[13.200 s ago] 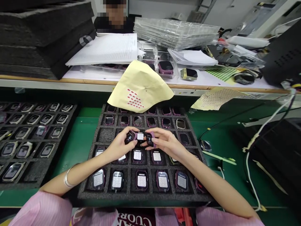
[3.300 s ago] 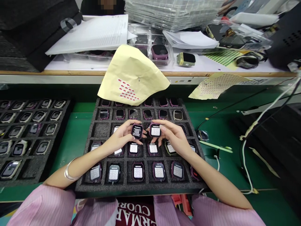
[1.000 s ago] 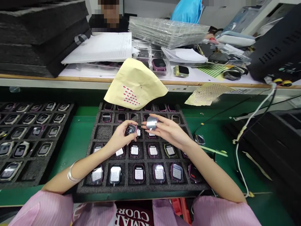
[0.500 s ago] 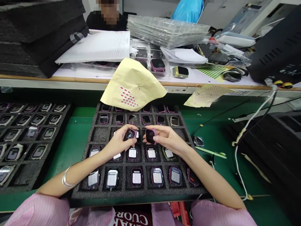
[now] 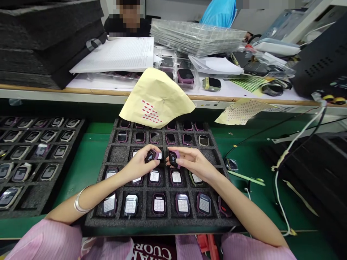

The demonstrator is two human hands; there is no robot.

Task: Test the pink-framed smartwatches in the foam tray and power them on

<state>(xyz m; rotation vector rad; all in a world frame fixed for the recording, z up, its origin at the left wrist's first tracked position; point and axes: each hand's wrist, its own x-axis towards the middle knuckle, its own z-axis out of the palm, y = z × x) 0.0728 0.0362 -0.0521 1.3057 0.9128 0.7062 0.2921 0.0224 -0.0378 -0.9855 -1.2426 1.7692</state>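
My left hand point(image 5: 143, 160) pinches a purple-edged watch point(image 5: 151, 156), its dark face showing a lit display. In my right hand point(image 5: 191, 160) is a second purple watch point(image 5: 172, 158), held between thumb and fingers, its face also lit. The two watches are side by side with a small gap. Both hands are over a black foam tray point(image 5: 116, 155) with square compartments. Several watches in its nearer rows show white list screens, such as a purple one point(image 5: 159, 204); those in the farther rows have dark faces.
Another foam tray point(image 5: 32, 198) of watches lies at left. A shelf point(image 5: 200, 98) behind bears papers, plastic trays and stacked black foam point(image 5: 48, 39). Yellow sheets point(image 5: 157, 97) hang from its edge. Cables point(image 5: 277, 187) run down at right. A person in black sits beyond.
The face of the watch in my right hand was dark and now shows a display. The whole view has shifted slightly; both hands stay over the tray.
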